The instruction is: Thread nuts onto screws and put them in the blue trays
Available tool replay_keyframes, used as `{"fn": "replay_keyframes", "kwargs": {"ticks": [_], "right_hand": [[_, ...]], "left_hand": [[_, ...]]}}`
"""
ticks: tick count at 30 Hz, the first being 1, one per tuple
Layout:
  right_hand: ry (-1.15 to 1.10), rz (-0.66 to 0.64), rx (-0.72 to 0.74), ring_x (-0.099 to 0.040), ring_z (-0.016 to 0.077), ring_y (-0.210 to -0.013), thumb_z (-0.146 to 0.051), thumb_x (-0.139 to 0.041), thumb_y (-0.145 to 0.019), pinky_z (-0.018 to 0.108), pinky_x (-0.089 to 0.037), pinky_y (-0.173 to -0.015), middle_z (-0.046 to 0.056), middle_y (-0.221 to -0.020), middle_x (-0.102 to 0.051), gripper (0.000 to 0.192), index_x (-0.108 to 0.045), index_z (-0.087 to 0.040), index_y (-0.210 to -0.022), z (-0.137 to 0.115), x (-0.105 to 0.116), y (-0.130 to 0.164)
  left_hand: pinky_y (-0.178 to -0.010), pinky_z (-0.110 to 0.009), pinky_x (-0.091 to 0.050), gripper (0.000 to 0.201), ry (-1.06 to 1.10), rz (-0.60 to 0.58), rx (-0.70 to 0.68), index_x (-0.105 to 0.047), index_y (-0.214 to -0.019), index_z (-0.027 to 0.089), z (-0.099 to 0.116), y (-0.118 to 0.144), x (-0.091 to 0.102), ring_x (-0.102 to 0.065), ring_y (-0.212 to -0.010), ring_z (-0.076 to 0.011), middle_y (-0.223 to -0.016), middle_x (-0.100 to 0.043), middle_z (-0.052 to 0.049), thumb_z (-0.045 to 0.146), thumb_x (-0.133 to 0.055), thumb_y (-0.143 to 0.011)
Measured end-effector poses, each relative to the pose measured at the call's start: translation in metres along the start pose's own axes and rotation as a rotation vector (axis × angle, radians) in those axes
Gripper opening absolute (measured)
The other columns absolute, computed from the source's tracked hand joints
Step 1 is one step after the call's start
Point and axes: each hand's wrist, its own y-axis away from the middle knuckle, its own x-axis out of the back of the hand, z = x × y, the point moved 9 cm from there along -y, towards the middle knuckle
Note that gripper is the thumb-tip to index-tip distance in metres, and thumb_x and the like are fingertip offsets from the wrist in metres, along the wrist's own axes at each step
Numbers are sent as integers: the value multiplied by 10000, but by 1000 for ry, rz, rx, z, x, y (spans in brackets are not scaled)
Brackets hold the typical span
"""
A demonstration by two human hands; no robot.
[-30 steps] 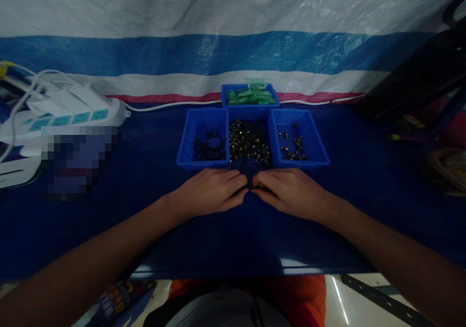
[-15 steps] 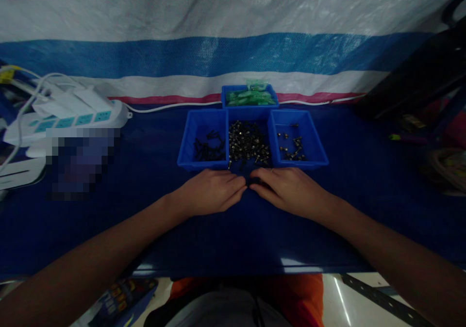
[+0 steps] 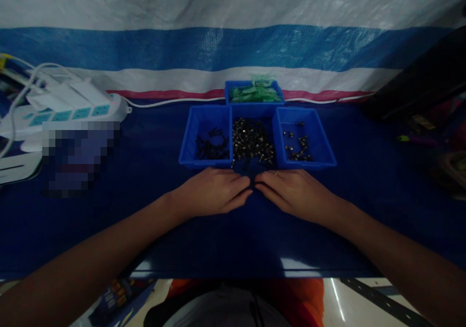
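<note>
Just above the table (image 3: 233,244), the left hand (image 3: 213,191) and right hand (image 3: 300,193) face each other, fingers curled, tips nearly meeting; I cannot tell what they pinch. Beyond, small parts (image 3: 254,140) lie heaped between the left bin (image 3: 188,140) and right bin (image 3: 324,140). Farther back, green packets (image 3: 257,93) fill another bin (image 3: 255,109).

Pile of small parts (image 3: 253,142) (clock centre): dark pieces with bright metallic glints. 9 o'clock, left bin (image 3: 208,123), and 3 o'clock, right bin (image 3: 323,140): smooth moulded plastic. 12 o'clock: shiny plastic-film packets (image 3: 257,94); beyond, creased, glossy woven-plastic sheeting (image 3: 218,45). Far 9 o'clock: smooth plastic power strip (image 3: 116,111). 6 o'clock: smooth, reflective tabletop (image 3: 251,242).
</note>
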Motion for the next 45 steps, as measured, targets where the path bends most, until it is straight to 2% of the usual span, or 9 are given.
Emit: {"fn": "replay_keyframes", "kwargs": {"ticks": [8,12,16,24,31,36,39,45], "right_hand": [[-57,10,-71,-601,138,-704,-313,-426,-879,236,-407,-609,17,-809,-624,190,-469,-175,-1002,9,2,0],[-44,-2,-64,-599,134,-688,-281,-382,-896,239,-402,-614,5,-769,-612,145,-477,-182,-942,8,0,0],[-45,8,-63,-601,133,-689,-285,-419,-880,232,-392,-591,3,-781,-615,162,-457,-180,-998,6,0,1],[22,26,-61,-593,135,-651,-282,-424,-878,237,-352,-551,0,-747,-612,152,-481,-182,-978,6,4,0],[35,30,-32,-589,130,-663,-268,-402,-889,237,-359,-577,3,-747,-610,142,-507,-183,-930,4,3,0],[38,18,-35,-597,138,-697,-254,-373,-897,247,-376,-606,9,-784,-618,177,-508,-180,-985,3,2,-1],[27,1,-36,-603,144,-748,-238,-359,-902,251,-387,-642,14,-843,-628,190,-509,-184,-1005,4,0,-1],[20,-7,-35,-605,150,-769,-234,-345,-907,259,-398,-660,16,-883,-634,211,-510,-190,-1032,5,0,-1]], "left_hand": [[-598,-251,-437,257,-35,3,-1,-497,-783,153,-1,-2,-3,-546,-620,-135,-671,-547,-12,256,-295,-903],[-608,-257,-446,270,-33,2,-3,-506,-792,148,-1,-2,-4,-552,-625,-138,-673,-557,-17,257,-286,-906],[-617,-260,-450,277,-23,9,-15,-512,-814,147,-1,-1,-4,-556,-642,-141,-696,-566,-23,262,-279,-910],[-608,-252,-441,306,-13,-15,12,-500,-794,148,-3,-1,-5,-541,-609,-131,-663,-545,-15,272,-252,-922],[-598,-244,-437,293,15,-26,18,-498,-797,152,-4,-3,-3,-543,-604,-126,-665,-548,-9,277,-264,-921],[-612,-234,-447,300,10,7,53,-502,-860,150,-5,-3,0,-573,-675,-132,-730,-576,-17,353,-290,-917],[-596,-229,-448,278,-31,33,79,-502,-904,149,-8,-2,1,-583,-686,-132,-755,-586,-18,337,-297,-915],[-573,-238,-442,268,-96,30,43,-501,-817,159,-6,-1,-2,-579,-620,-133,-662,-570,3,288,-289,-919]]}}
